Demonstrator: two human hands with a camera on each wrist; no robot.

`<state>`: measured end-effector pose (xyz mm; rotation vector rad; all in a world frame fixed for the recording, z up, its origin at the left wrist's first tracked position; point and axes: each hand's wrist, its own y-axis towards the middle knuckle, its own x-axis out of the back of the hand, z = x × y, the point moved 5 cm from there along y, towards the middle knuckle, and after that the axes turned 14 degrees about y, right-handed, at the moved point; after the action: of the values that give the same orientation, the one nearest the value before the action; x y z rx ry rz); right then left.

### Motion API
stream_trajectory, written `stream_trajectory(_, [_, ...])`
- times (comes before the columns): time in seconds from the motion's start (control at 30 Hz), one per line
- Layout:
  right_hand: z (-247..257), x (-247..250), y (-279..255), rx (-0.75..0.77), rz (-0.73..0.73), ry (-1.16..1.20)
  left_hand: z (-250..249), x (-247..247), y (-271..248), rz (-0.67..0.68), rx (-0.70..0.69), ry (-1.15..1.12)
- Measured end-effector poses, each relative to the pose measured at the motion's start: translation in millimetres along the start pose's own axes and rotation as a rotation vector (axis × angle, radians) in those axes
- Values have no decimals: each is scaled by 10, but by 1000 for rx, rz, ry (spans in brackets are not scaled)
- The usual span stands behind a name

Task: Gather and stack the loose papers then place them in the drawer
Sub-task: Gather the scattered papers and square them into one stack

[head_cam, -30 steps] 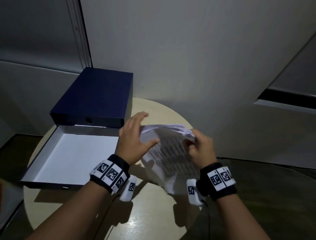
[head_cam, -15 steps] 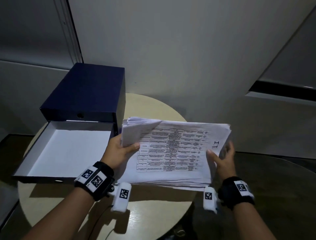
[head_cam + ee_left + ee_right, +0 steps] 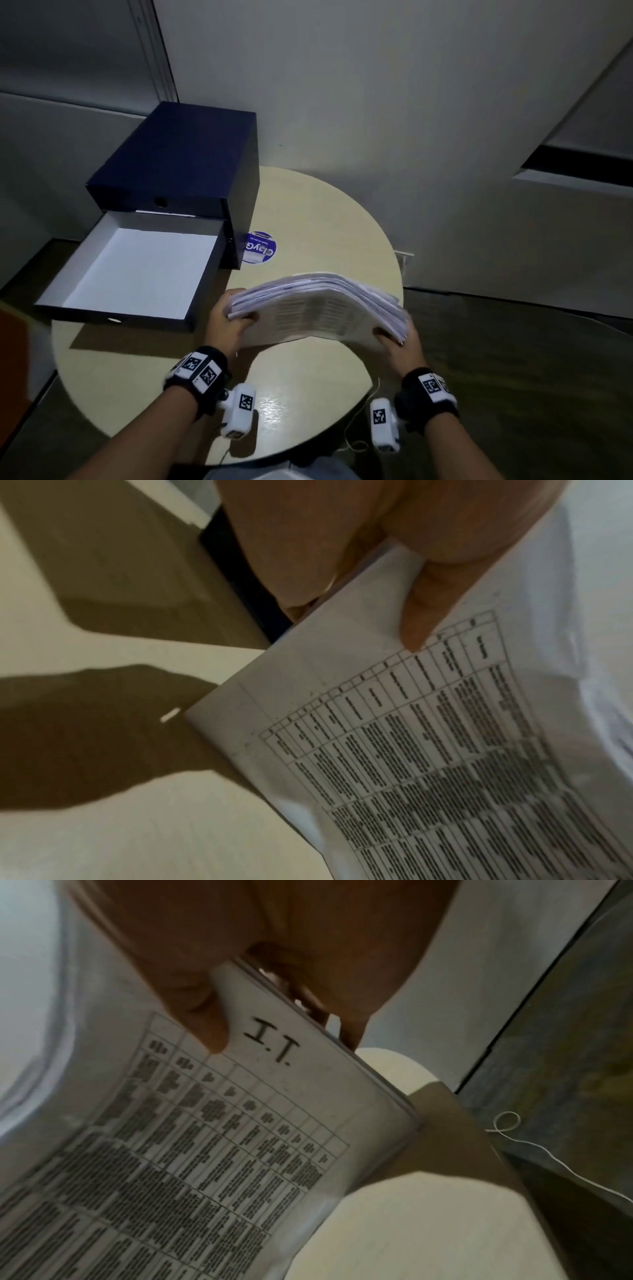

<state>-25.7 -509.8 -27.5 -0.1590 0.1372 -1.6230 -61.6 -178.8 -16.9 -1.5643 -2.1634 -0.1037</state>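
A thick stack of printed papers [image 3: 318,306] hangs above the round table, bowed upward in the middle, top sheet printed with a table. My left hand [image 3: 227,320] grips its left end, thumb on top [image 3: 424,610] and fingers underneath. My right hand [image 3: 399,344] grips the right end near the handwritten "I.T." [image 3: 270,1039], thumb on top. The papers [image 3: 428,750] fill both wrist views [image 3: 192,1150]. The dark blue drawer box [image 3: 178,161] stands at the left, its white-lined drawer [image 3: 137,274] pulled out and empty, just left of the stack.
The round cream table [image 3: 308,383] carries a blue round sticker [image 3: 260,247] beside the box. A wall stands close behind. Dark floor [image 3: 513,377] lies to the right, with a thin white cord [image 3: 534,1145] on it.
The stack has been lowered and tipped flatter, bowing upward between my hands. The view has pulled back, and the blue sticker on the table shows.
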Motion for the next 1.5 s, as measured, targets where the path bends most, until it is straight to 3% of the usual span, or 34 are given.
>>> stream_trajectory(0.13, [21,55,13,-29,-73,85,120,-30,25,-34,-6,38])
stream_trajectory(0.3, [-43,181,3,-57,-48,187,190,57,-39,-25,28,-130])
stream_trajectory(0.47, [29,71,90,5,-22,170,25,8,63,22,-76,38])
stream_trajectory(0.67, [-78,62,71,-25,4,256,32,56,103,41,-21,-203])
stream_trajectory(0.83, [151,25,35,79,-53,353,-52,63,90,102,-109,-307])
stream_trajectory(0.93, [245,-13,43,120,-124,340,-136,54,123,-7,-61,-279])
stream_trajectory(1.17, [149,18,-33,46,-211,298,-158,45,92,-189,-15,-230])
stream_trajectory(1.5, [293,11,60,107,-236,273,-226,49,36,-257,-35,-284])
